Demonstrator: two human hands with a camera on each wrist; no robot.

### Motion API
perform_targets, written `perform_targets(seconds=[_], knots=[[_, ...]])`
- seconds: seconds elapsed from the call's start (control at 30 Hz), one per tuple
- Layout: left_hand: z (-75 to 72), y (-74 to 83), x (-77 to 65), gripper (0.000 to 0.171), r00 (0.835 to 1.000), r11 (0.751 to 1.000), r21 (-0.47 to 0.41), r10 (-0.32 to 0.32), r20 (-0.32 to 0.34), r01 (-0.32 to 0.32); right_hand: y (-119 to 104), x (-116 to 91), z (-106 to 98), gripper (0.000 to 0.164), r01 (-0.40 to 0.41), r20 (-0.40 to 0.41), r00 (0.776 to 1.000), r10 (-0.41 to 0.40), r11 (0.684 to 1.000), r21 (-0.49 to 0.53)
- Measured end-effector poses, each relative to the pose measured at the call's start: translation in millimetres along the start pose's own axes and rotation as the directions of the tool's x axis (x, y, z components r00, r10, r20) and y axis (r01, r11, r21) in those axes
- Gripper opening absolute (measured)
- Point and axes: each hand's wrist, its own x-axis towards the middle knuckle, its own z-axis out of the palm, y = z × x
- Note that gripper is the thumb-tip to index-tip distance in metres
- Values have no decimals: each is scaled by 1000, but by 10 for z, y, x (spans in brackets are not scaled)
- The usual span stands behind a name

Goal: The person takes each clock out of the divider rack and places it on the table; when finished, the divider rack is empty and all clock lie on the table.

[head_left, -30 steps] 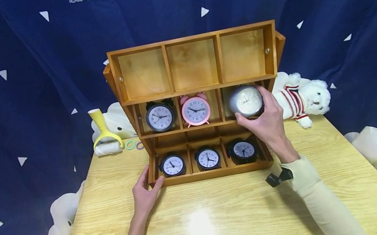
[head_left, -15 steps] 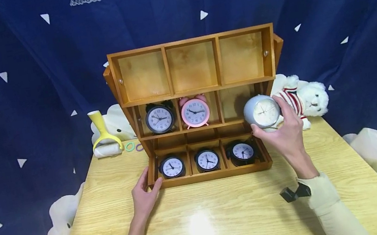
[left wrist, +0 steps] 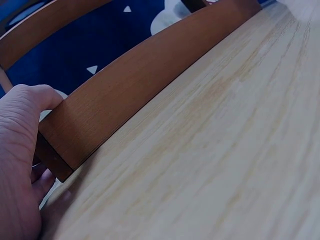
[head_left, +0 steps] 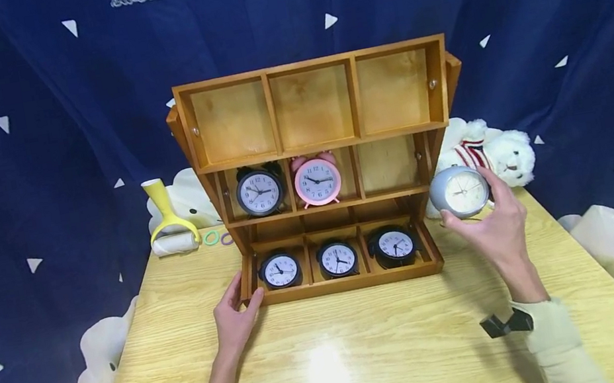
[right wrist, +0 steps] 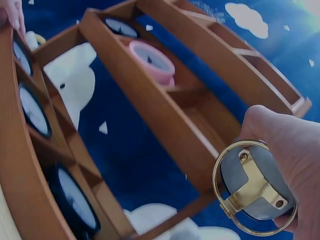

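My right hand [head_left: 502, 233] holds a round grey-blue alarm clock [head_left: 456, 191] between thumb and fingers, to the right of the tiered wooden shelf [head_left: 343, 286]. A gold ring and bracket on this clock show in the right wrist view. My left hand [head_left: 233, 318] grips the front left corner of the shelf's bottom tray, thumb at the front panel [left wrist: 125, 80] and fingers round the side. In the middle tier stand a dark alarm clock [head_left: 260, 191] and a pink alarm clock [head_left: 318, 180]; the right compartment is bare. Several black clocks [head_left: 338, 259] sit in the bottom tier.
A white teddy bear [head_left: 509, 156] in a striped sweater lies behind the held clock at the right. Left of the shelf are a yellow-handled roller [head_left: 163, 204] and small coloured rings [head_left: 211, 237]. A starry blue curtain [head_left: 279, 15] hangs behind the wooden table [head_left: 391, 339].
My right hand has drawn the grey-blue clock out of the middle tier's right compartment and carried it rightward and down, beside the shelf. My left hand stays at the tray corner.
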Motion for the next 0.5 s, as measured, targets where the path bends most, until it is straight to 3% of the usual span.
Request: perform_targets(seconds=[0.2,0.5], knots=[[-8,-6,2,58,1000,999,-25,24,-5,-24,335,-9,-58,86,-74,26,997,75,997,-33],[-9,9,-1,57,1000,1000,-25,0,-8,0,786,-36,-122,84,-184,101,975,196,977,-110]])
